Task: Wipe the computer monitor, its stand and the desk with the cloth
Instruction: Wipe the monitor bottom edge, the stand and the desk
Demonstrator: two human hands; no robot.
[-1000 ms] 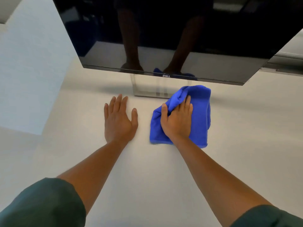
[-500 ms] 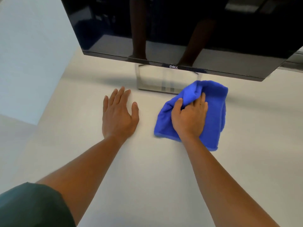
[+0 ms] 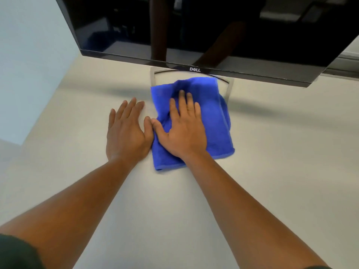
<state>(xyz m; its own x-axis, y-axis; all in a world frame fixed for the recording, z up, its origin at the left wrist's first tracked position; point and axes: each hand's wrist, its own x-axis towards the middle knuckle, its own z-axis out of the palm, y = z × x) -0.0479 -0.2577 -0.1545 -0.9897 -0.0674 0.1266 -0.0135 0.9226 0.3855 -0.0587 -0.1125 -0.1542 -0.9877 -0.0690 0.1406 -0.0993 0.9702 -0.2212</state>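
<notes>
**Soft cloth under a flat palm at the foot of the monitor**

The blue cloth (image 3: pixel 211 121) lay rumpled on the desk (image 3: pixel 272 171), its far edge spilling over the base of the stand (image 3: pixel 230 88). It looked light, limp and plush, a thing that would bunch and fold under any push instead of sliding as one piece; ridges had already gathered just ahead of the fingertips. It likely needed broad downward pressure, not a pinch, to drag evenly over the smooth desk.

The right hand (image 3: pixel 184 133) pressed flat on the cloth, fingers straight and slightly spread, nothing curled round it, so the grip was released and simply bearing down. For the stand's thin bars, gathering a fold between thumb and fingers would probably serve better.

Just beside that hand, thumbs nearly touching, the left hand (image 3: pixel 126 133) rested flat and released on the bare desk. Beyond both, above the cloth, hung the monitor (image 3: pixel 194 26), glossy and dark, its screen likely easy to smear and best wiped lightly.
</notes>
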